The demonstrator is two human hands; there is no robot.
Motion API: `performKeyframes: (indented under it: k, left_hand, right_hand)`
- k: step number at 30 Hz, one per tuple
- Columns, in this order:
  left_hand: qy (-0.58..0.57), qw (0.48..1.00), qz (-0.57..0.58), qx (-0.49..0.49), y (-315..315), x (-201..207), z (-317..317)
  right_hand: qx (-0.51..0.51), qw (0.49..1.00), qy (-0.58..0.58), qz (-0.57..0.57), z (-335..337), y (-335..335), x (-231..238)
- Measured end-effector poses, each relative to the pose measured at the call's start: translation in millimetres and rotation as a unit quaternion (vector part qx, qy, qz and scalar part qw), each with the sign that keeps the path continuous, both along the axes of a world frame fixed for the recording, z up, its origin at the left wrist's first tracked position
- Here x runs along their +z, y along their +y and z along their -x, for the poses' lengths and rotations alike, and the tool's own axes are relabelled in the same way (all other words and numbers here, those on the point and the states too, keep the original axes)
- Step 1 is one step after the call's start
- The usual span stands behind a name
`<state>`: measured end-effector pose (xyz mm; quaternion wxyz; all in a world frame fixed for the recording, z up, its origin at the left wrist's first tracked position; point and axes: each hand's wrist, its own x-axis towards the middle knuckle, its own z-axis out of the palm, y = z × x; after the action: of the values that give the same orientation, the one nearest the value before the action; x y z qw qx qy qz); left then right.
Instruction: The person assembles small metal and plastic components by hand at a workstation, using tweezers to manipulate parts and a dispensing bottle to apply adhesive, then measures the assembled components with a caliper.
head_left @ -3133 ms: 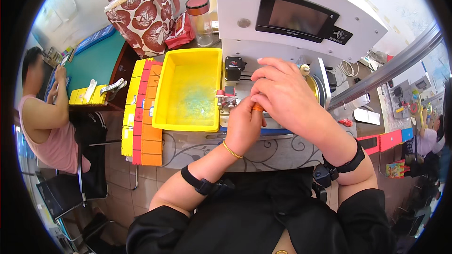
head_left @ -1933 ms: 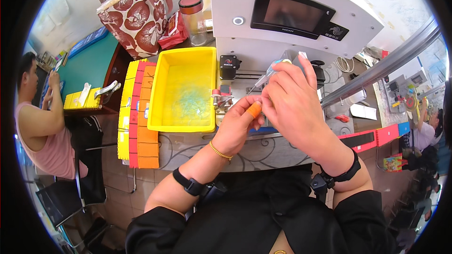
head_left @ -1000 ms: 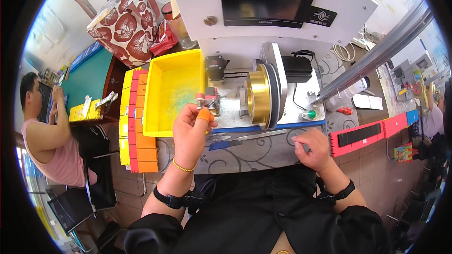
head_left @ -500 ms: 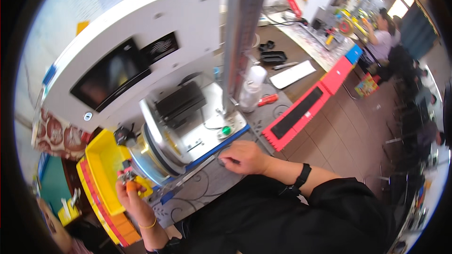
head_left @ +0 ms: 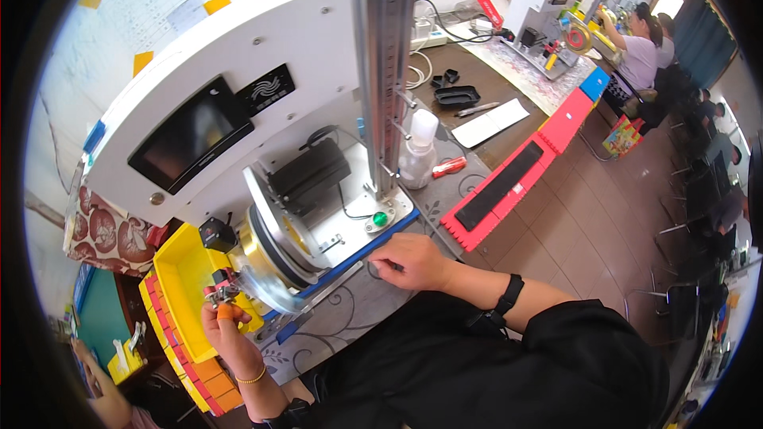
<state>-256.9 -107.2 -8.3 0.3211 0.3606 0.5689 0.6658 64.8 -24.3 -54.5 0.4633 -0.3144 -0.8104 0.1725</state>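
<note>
My left hand [head_left: 225,332], an orange cover on one finger, is closed round a small metal fixture with red and black parts [head_left: 223,289], beside the round wheel. The wheel [head_left: 274,258] of the white machine [head_left: 238,56] has a pale, clear-looking rim that is blurred on the side toward my left hand. Curled into a loose fist, my right hand [head_left: 415,262] rests by the machine's blue front edge [head_left: 358,250]; whatever its fingers may hold is hidden. Close to it on the machine's base sits a green button [head_left: 381,219].
A yellow bin [head_left: 187,274] stands at the left. Behind my right hand are a clear bottle [head_left: 419,151], a red tube [head_left: 450,166] and a red rack with a black strip [head_left: 501,191]. A metal post [head_left: 385,63] rises from the machine. Another person [head_left: 640,48] sits far right.
The view has shifted slightly and grown sharper. My left hand remains at the fixture beside the wheel, and my right hand keeps its place by the front edge.
</note>
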Motion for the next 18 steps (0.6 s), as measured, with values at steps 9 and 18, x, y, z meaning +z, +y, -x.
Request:
performKeyframes:
  k: [9, 18]
  left_hand:
    - [-0.016, 0.999, 0.006, 0.027, -0.9, 10.9, -9.1]
    - [-0.027, 0.999, 0.018, 0.013, 0.3, 17.9, -12.7]
  right_hand:
    - [-0.002, 1.000, -0.010, 0.023, 1.9, 0.2, 0.6]
    - [-0.003, 0.999, -0.034, 0.028, 1.6, 3.2, 4.4]
